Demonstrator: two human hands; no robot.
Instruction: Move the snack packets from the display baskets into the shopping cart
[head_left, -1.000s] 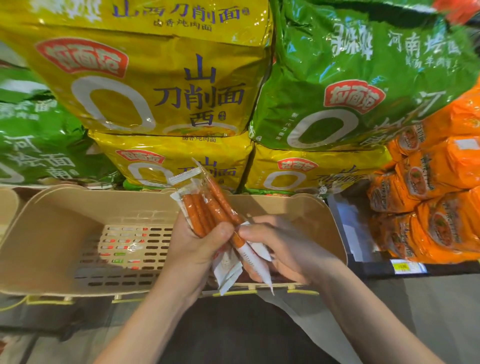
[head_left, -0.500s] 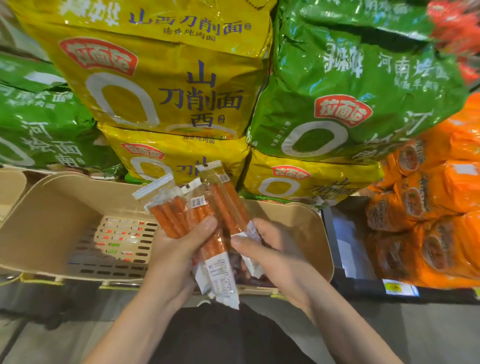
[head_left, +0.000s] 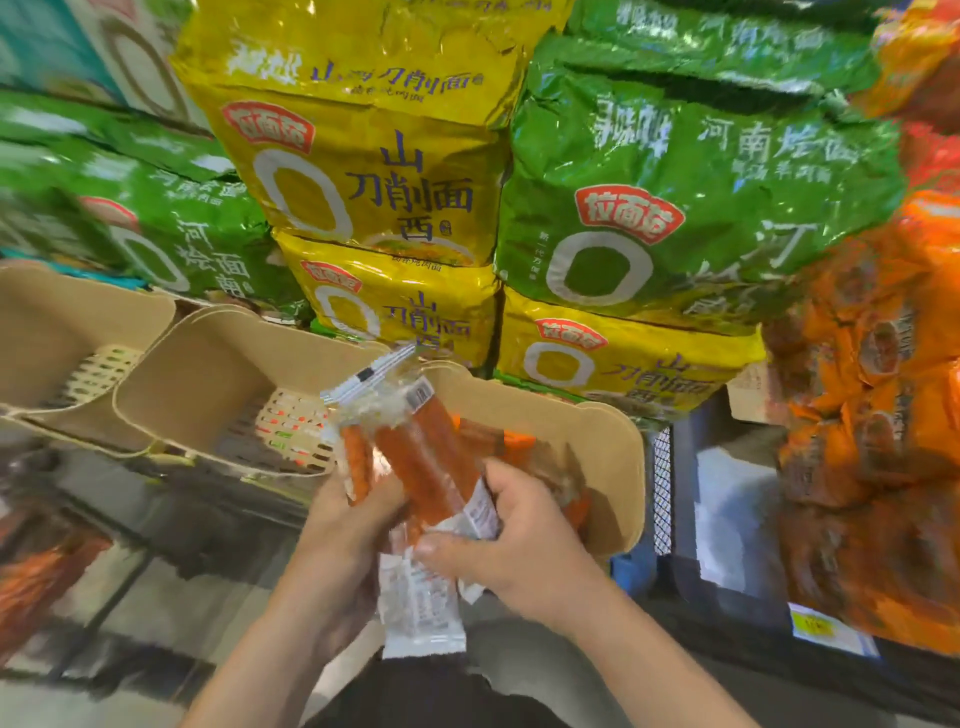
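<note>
Yellow noodle bags (head_left: 374, 176) and green noodle bags (head_left: 691, 208) stand far behind the tan basket (head_left: 218, 364); left hand (head_left: 353, 525) and right hand (head_left: 514, 540) both grip the snack packets (head_left: 421, 467) in front of it.

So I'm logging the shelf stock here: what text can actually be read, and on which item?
"山西刀削面": large yellow noodle bag, in blue.
"拉面范": red oval logo on that bag and on the large green noodle bag.
"河南烩面": the green bag, in white.
Too blurred to read: clear sausage snack packets in both hands, orange packs, yellow shelf price tag.
</note>
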